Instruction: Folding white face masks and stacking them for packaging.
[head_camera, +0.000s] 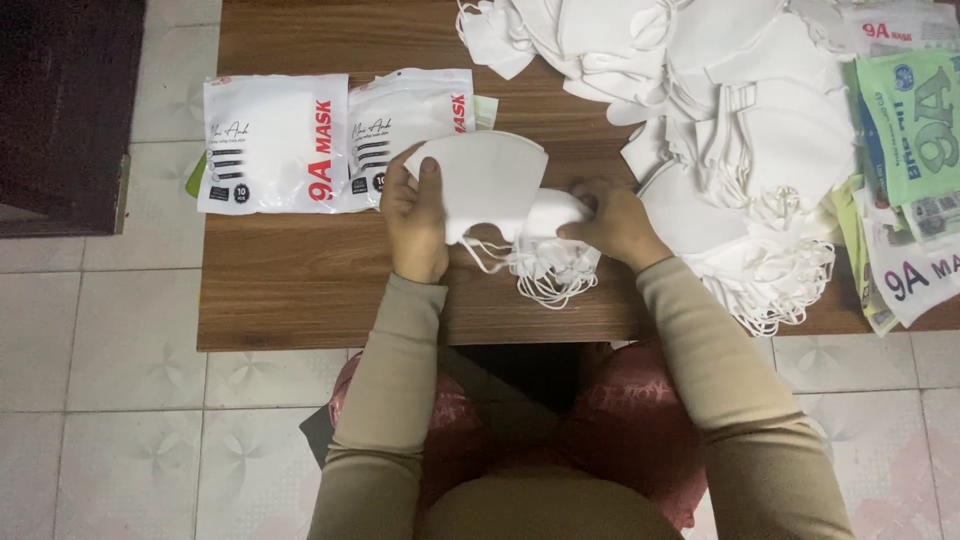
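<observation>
While the left hand (415, 215) is pinching a folded white mask (485, 180) near the bench's (300, 290) front edge, the right hand (615, 222) is gripping a mask stack (550, 250); sealed packs (275, 140) are lying at the left edge.

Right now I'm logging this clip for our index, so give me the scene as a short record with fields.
Left hand: grips a folded white mask by its edge
Right hand: rests on a small stack of white masks
Surface: wooden table
Left of the hands: two sealed white mask packets
Right of the hands: loose pile of white masks, empty printed bags
</observation>
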